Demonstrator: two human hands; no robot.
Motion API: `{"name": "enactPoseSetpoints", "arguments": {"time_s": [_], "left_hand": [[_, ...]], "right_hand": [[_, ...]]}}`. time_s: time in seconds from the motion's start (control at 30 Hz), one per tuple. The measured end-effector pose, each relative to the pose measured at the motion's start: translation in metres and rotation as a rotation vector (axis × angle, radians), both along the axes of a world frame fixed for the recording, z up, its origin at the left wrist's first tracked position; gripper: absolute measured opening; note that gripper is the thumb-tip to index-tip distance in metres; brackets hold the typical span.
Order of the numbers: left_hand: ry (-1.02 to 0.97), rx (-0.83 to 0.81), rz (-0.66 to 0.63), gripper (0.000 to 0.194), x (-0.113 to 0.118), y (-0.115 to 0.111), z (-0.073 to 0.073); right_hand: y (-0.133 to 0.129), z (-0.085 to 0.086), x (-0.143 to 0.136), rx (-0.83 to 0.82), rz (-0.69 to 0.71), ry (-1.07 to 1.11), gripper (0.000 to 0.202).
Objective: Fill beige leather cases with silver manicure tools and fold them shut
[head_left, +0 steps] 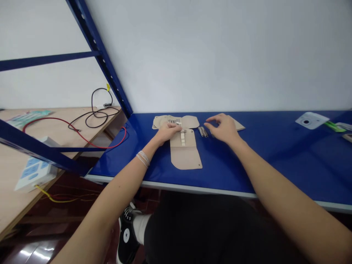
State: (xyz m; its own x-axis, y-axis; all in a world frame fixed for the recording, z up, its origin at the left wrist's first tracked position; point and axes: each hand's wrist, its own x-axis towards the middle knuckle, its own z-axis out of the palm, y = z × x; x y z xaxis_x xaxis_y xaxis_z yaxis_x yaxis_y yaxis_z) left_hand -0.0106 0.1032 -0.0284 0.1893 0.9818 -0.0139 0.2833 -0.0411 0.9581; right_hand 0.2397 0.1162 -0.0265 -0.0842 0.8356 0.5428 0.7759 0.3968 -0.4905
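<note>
On the blue table lies an unfolded beige case (186, 157), with a light elastic strip (183, 138) down its upper panel. My left hand (168, 132) grips the upper left edge of this case, thumb on top. Just behind it is another opened beige case (190, 121) with several small metal tools (173, 121) in its holder. A small group of loose metal tools (202, 132), like nail-care pieces, rests to the right of the cases. Beside them hovers my right hand (224, 127), thumb and fingers apart, with nothing visible between them. A folded beige piece (238, 124) is partly hidden behind it.
Farther right are a white object with a dark round centre (310, 120) and a green item (334, 127). A blue metal frame (101, 55) rises at the left. Beyond it, a wooden table (13, 165) carries cables and a white power strip (37, 174).
</note>
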Motion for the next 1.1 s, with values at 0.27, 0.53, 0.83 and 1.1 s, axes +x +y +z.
{"name": "enactPoseSetpoints", "arguments": {"time_s": [0.27,0.53,0.83,1.1], "left_hand": [[-0.106,0.024,-0.077,0.04,0.001,-0.003,0.003],[-0.144,0.051,-0.249,0.039,0.0,-0.005,0.004],[-0.111,0.058,-0.23,0.034,-0.002,-0.004,0.002],[-0.1,0.045,-0.207,0.037,-0.002,0.0,-0.001]], "right_hand": [[0.003,-0.022,-0.012,-0.081,0.013,-0.216,0.046],[0.007,-0.019,-0.007,-0.187,0.048,-0.209,0.035],[-0.003,-0.008,-0.017,-0.148,0.018,-0.15,0.022],[-0.005,0.002,-0.014,-0.116,0.184,0.398,0.039]]}}
